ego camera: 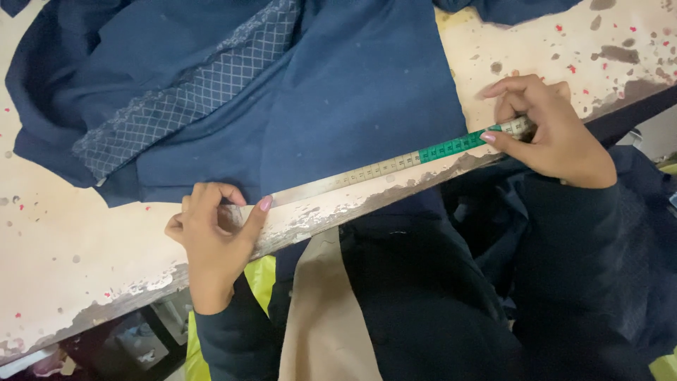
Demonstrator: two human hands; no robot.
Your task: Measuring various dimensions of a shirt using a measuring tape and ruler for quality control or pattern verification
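Worn and chipped, the pale tabletop under you is flecked with red and grey spots, and its front edge runs on a slant from lower left to upper right. Over its upper half lies a dark blue garment, with a strip of lighter, diamond-patterned lining crossing its left part.

You have a measuring tape stretched taut between your two hands, lying just inside the tabletop's front edge and following the same slant. Most of the tape is pale, with a green stretch near its right end. It runs along the lower hem of the blue garment, touching or just beside the cloth.

Your left hand sits at the tape's lower left end, close to the tabletop edge, fingers curled in and thumb stretched out to the right, the thumb tip pressing the tape down at the hem. Your right hand sits at the upper right end, well apart from the left, with thumb and forefinger pinched on the tape just past the green stretch; the other fingers are folded above it.

Below the tabletop edge you can see your dark sleeves, a fold of tan cloth and a bit of bright yellow-green fabric beside your left forearm
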